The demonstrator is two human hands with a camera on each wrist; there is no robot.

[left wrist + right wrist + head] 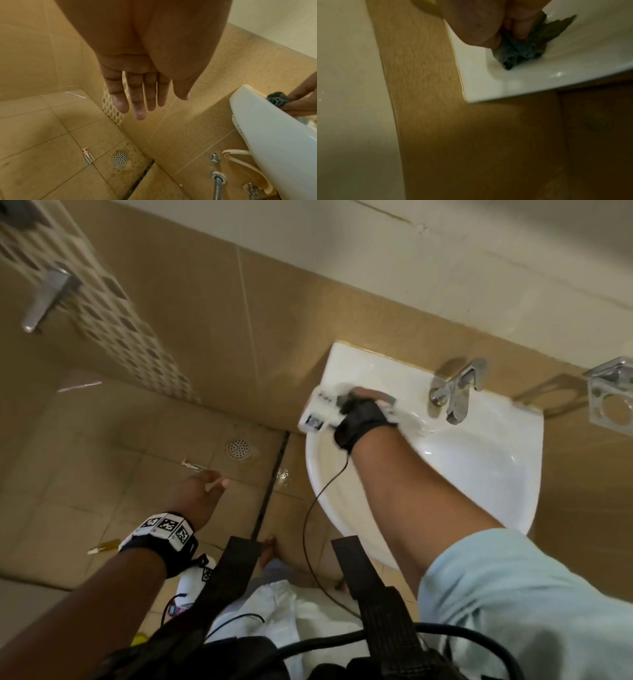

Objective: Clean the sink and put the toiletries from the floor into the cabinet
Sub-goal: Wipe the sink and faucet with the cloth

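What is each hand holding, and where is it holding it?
The right hand pinches a crumpled grey cloth by its upper part, against the sink. The left hand holds nothing.

The walls (214, 75) are covered with tan tiles, and a patterned mosaic strip (102, 313) runs down one of them. The floor (34, 135) has beige tiles with a round metal drain (120, 157) and a dark channel (270, 487).

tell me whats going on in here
A person is scrubbing the white sink near its back left corner with a dark scrubber gripped in the right hand. The left hand hangs open over the floor, holding nothing. A small pump bottle beside the floor drain and a toothbrush still lie on the tiles.
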